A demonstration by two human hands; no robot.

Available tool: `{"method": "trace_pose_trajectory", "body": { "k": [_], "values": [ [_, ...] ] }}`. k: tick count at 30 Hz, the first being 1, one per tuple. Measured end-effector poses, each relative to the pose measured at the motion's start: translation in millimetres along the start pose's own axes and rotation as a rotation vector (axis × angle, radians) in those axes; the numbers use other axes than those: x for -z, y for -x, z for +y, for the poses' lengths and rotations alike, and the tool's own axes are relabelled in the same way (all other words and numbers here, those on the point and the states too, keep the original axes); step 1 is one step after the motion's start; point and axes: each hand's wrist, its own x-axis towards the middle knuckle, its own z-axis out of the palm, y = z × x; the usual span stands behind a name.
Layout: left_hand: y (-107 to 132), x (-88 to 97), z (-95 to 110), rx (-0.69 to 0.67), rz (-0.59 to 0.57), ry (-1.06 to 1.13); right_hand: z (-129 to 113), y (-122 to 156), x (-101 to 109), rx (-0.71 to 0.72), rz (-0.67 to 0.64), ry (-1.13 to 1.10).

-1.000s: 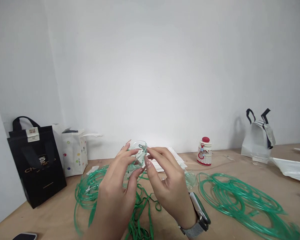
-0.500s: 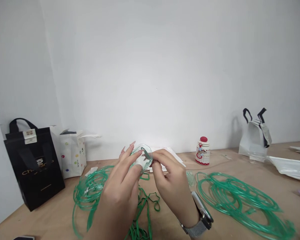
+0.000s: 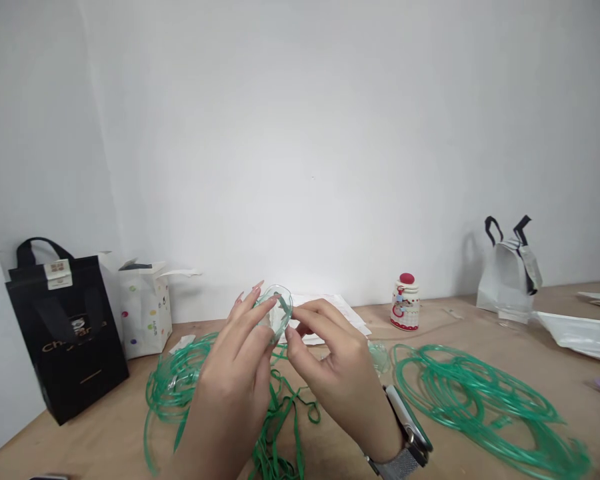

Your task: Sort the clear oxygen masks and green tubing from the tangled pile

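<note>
Head view: cradling a mask (image 3: 279,313) in the left hand (image 3: 235,367), pinching its rim with the right hand (image 3: 343,363), up off the counter (image 3: 105,440), guessing to stay clear of those straps (image 3: 277,463).

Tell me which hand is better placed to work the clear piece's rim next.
Probably the right hand: its thumb and forefinger are at the right edge of the clear piece, while the left hand seems to support the opposite side.

1 head cam here, sitting above and behind the left hand (image 3: 235,373) and right hand (image 3: 340,367), facing forward and a bit down, pretty close to both, wall (image 3: 300,153) filling the space beyond them.
</note>
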Motion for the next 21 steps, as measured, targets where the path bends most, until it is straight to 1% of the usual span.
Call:
{"method": "trace_pose_trajectory", "body": {
  "k": [3, 7, 10, 13, 17, 21],
  "values": [
    [0.0, -0.9, -1.2, -0.004, -0.028, -0.043, 1.3, 1.6, -5.8, -0.028, 0.024, 0.022],
    [-0.1, -3.6, -2.6, -0.047, -0.051, -0.128, 1.9, 2.8, -11.2, -0.065, 0.044, 0.107],
    [1.9, -6.7, -5.4, -0.051, -0.104, -0.158, 2.8, 1.9, -11.5, -0.103, 0.025, 0.181],
    [4.6, -8.8, -8.3, -0.041, -0.161, -0.164, 4.7, 0.6, -10.3, -0.137, -0.006, 0.204],
    [6.5, -8.1, -9.9, 0.005, -0.215, -0.143, 6.3, 0.6, -8.5, -0.154, -0.039, 0.199],
    [7.4, -5.5, -11.4, 0.085, -0.252, -0.073, 5.0, 1.6, -5.6, -0.140, -0.050, 0.198]
  ]
}}
